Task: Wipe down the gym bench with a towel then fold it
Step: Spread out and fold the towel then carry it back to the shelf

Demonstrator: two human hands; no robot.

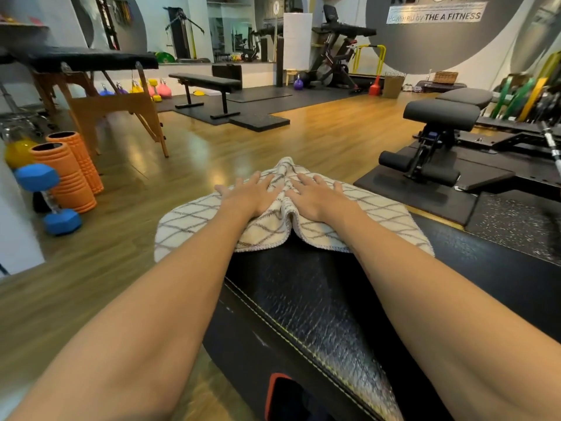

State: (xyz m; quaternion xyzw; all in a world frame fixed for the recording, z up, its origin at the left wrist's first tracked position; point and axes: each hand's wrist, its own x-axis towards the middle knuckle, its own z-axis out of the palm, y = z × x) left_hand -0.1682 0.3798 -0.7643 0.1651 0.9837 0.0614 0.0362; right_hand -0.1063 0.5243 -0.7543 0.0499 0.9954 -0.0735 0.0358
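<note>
Towel [318, 235] is lying bunched across the far end of the black desk [306, 302], under both palms; left hand [250, 194] and right hand [317, 197] are pressing it flat, fingers spread.

**One head-worn view, looking down the bench**

A single wide-angle camera sits on the person's head, facing forward and down along the black gym bench [318, 299]. Both forearms reach away from the lens, so the near bench fills the lower frame. Beyond the fingertips [255, 176], the gym floor [243, 141] and far wall [425, 41] bend at the edges.
</note>
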